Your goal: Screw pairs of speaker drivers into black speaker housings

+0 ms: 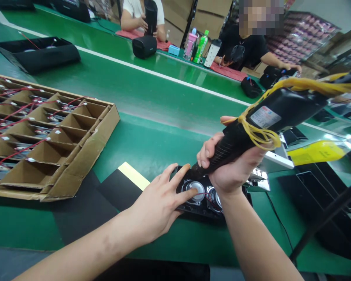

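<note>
Black power tool above green workbench, cardboard boxes beyond.

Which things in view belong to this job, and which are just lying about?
Job:
- long black handheld power tool, in right hand
- black plastic housing with round silver drivers, left hand on it
- probably divided brown cardboard tray

Lying about, likely:
- green plastic bottle
- white dark-lidded tumbler

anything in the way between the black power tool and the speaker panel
Nothing visible: the right hand slants the black power tool down to the speaker panel. The left hand lies on the panel, one fingertip close by the tool's tip; whether they touch is unclear.
</note>
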The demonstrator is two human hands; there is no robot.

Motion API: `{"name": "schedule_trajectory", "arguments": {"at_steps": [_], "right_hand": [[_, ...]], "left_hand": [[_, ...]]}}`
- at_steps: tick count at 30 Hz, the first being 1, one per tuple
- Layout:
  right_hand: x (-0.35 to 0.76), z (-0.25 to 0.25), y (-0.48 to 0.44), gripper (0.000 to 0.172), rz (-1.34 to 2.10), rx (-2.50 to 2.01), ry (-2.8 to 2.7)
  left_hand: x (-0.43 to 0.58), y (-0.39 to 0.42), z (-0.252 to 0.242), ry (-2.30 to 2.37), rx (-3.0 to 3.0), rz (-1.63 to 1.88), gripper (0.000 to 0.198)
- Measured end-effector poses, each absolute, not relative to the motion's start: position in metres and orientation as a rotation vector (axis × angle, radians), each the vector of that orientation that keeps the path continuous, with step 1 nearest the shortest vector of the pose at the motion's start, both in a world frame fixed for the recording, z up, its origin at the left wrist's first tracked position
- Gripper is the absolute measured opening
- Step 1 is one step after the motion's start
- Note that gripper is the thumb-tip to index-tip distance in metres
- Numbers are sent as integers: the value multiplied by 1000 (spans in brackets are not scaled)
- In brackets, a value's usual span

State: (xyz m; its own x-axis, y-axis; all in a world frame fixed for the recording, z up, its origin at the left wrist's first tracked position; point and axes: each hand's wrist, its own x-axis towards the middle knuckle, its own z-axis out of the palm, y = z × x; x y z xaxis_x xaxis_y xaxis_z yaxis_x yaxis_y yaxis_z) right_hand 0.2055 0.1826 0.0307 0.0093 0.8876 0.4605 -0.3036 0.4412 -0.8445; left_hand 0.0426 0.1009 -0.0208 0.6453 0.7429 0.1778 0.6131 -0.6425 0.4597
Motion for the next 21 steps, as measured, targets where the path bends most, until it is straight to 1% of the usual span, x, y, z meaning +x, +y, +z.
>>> {"name": "schedule_trajectory", "arguments": {"at_steps": [11,21], "right_hand": [[208,39,182,66,1063,-606,-1177],[207,39,181,66,1082,-601,-1184]], "left_hand": [[42,101,-20,1083,2508,459,74],[42,102,-20,1075,2504,485,72]]}}
